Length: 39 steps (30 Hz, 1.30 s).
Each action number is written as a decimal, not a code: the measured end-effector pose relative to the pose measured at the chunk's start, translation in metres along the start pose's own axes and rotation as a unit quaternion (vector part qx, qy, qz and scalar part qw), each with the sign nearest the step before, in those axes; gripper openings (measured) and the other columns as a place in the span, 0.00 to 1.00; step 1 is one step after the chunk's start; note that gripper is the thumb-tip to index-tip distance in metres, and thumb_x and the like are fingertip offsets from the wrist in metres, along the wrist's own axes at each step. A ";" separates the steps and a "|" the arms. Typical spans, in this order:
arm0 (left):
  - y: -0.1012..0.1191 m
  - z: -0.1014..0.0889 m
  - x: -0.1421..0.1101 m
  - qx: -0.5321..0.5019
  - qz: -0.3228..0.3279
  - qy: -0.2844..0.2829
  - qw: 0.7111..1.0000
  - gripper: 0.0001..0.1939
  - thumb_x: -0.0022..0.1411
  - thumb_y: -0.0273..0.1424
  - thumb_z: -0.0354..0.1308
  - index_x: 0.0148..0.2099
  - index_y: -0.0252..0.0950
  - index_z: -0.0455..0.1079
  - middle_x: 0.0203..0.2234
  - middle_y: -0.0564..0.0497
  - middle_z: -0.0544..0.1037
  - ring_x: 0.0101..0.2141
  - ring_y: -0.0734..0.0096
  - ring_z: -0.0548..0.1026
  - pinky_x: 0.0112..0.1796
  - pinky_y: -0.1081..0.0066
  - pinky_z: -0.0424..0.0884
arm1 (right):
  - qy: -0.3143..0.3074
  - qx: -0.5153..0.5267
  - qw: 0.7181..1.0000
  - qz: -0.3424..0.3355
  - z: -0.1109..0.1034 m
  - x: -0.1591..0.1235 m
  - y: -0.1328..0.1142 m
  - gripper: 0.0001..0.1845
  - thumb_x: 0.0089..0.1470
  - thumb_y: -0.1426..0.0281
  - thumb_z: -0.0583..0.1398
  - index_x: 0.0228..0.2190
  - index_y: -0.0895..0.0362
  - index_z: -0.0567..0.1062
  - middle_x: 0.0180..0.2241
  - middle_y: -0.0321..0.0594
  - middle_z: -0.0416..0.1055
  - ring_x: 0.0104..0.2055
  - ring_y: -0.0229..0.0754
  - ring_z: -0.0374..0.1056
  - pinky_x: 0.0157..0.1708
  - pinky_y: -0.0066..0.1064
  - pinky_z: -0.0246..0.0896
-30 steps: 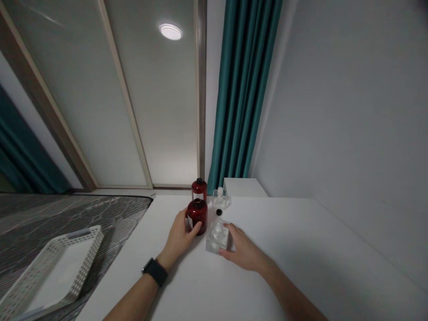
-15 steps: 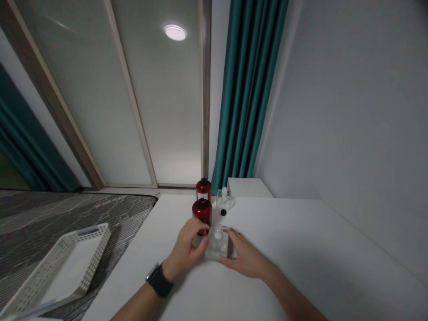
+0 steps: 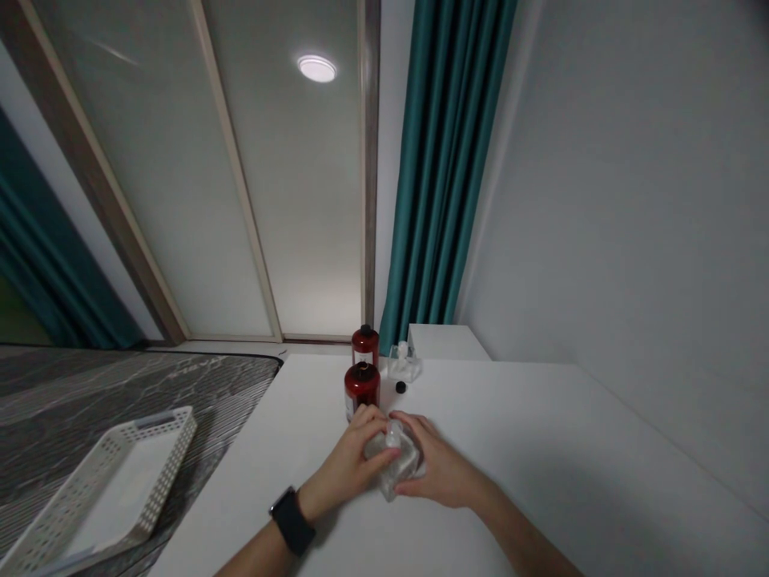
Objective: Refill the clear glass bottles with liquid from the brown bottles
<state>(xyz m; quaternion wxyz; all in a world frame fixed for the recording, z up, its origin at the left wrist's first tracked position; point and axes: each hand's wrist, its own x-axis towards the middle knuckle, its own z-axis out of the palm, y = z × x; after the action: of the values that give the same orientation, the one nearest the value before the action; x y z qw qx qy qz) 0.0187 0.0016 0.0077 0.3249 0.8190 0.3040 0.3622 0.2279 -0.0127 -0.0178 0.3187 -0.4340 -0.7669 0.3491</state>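
Observation:
A clear, soft-looking spout pouch (image 3: 390,478) with a whitish cap (image 3: 393,433) is between my hands near the middle of the white table. My left hand (image 3: 354,457), with a dark watch on its wrist, has thumb and fingers closed around the cap end. Along the pouch's right side, my right hand (image 3: 441,465) grips it between thumb and fingers. Just beyond my left hand stands a dark red bottle (image 3: 362,385), its mouth seemingly uncapped. Behind it is a second red bottle (image 3: 365,343) with a black top. A small black cap (image 3: 400,387) lies to their right.
Another clear pouch (image 3: 404,367) sits beside the far bottle. The white table (image 3: 529,449) extends to the right along a grey wall. A white perforated basket (image 3: 174,449) is at lower left, above a grey patterned surface. A white box-shaped piece (image 3: 448,340) stands behind the table's far edge.
The pouch has come slightly nearer to me and is turned and tilted. My left hand has moved right, from the pouch's side onto its cap end; my right hand keeps hold.

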 end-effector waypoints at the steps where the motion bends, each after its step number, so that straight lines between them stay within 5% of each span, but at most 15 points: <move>1: 0.001 0.000 0.000 -0.001 0.000 0.000 1.000 0.15 0.70 0.44 0.55 0.43 0.38 0.73 0.39 0.48 0.70 0.44 0.59 0.68 0.47 0.63 0.65 | -0.003 0.014 1.000 0.009 0.002 0.000 0.002 0.56 0.34 0.71 0.76 0.63 0.52 0.60 0.62 0.49 0.62 0.64 0.56 0.57 0.64 0.52 0.50; 9: 0.003 0.002 -0.001 0.000 0.005 -0.006 1.000 0.19 0.70 0.48 0.52 0.42 0.37 0.71 0.38 0.48 0.70 0.43 0.58 0.67 0.47 0.62 0.63 | 0.004 0.032 0.998 0.058 0.009 0.002 -0.004 0.64 0.29 0.72 0.78 0.64 0.57 0.56 0.61 0.53 0.60 0.63 0.57 0.59 0.64 0.50 0.52; 15: -0.001 0.011 0.000 0.004 -0.030 0.056 0.998 0.18 0.67 0.46 0.57 0.34 0.37 0.64 0.34 0.50 0.69 0.40 0.59 0.67 0.43 0.63 0.64 | 0.023 -0.005 0.997 0.073 0.017 0.001 -0.012 0.63 0.32 0.70 0.77 0.65 0.57 0.53 0.62 0.54 0.59 0.65 0.57 0.56 0.65 0.50 0.51; 20: -0.003 0.002 -0.001 -0.010 -0.024 0.009 1.000 0.13 0.62 0.39 0.65 0.42 0.38 0.68 0.42 0.48 0.70 0.45 0.58 0.69 0.48 0.61 0.66 | -0.027 0.022 0.998 0.056 0.001 -0.001 -0.010 0.64 0.35 0.70 0.75 0.67 0.56 0.49 0.65 0.54 0.55 0.66 0.57 0.54 0.65 0.50 0.49; 24: 0.000 -0.008 -0.004 -0.022 -0.029 -0.050 0.998 0.29 0.51 0.33 0.72 0.52 0.39 0.65 0.48 0.47 0.69 0.49 0.57 0.69 0.51 0.60 0.67 | -0.057 0.083 0.995 0.008 -0.023 -0.004 -0.005 0.41 0.49 0.69 0.67 0.62 0.54 0.61 0.55 0.46 0.69 0.56 0.52 0.66 0.58 0.47 0.59; 28: 0.000 -0.009 -0.004 -0.020 -0.044 -0.061 0.997 0.30 0.48 0.29 0.72 0.52 0.39 0.64 0.47 0.48 0.70 0.47 0.58 0.70 0.50 0.61 0.67 | 0.033 0.061 0.998 -0.001 -0.026 -0.005 -0.004 0.22 0.57 0.69 0.60 0.54 0.53 0.69 0.36 0.37 0.71 0.40 0.45 0.69 0.49 0.42 0.63; 32: -0.004 -0.005 -0.004 -0.025 -0.055 -0.054 0.997 0.30 0.47 0.29 0.73 0.50 0.38 0.64 0.46 0.49 0.71 0.47 0.58 0.71 0.49 0.62 0.67 | 0.097 0.069 0.993 -0.009 -0.008 -0.002 -0.010 0.34 0.47 0.72 0.65 0.56 0.52 0.66 0.41 0.38 0.69 0.46 0.47 0.67 0.53 0.42 0.59; 39: -0.004 0.000 -0.005 -0.021 -0.059 -0.041 0.997 0.28 0.47 0.29 0.73 0.47 0.38 0.61 0.44 0.49 0.70 0.44 0.59 0.71 0.46 0.64 0.67 | 0.099 0.073 0.992 0.033 -0.003 0.004 -0.012 0.48 0.40 0.74 0.70 0.61 0.51 0.60 0.38 0.35 0.67 0.43 0.45 0.65 0.50 0.40 0.60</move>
<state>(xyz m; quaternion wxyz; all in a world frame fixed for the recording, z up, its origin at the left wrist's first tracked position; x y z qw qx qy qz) 0.0152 0.0006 0.0025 0.3748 0.8068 0.3306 0.3152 0.2231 -0.0135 -0.0058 0.4125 -0.4673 -0.6891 0.3696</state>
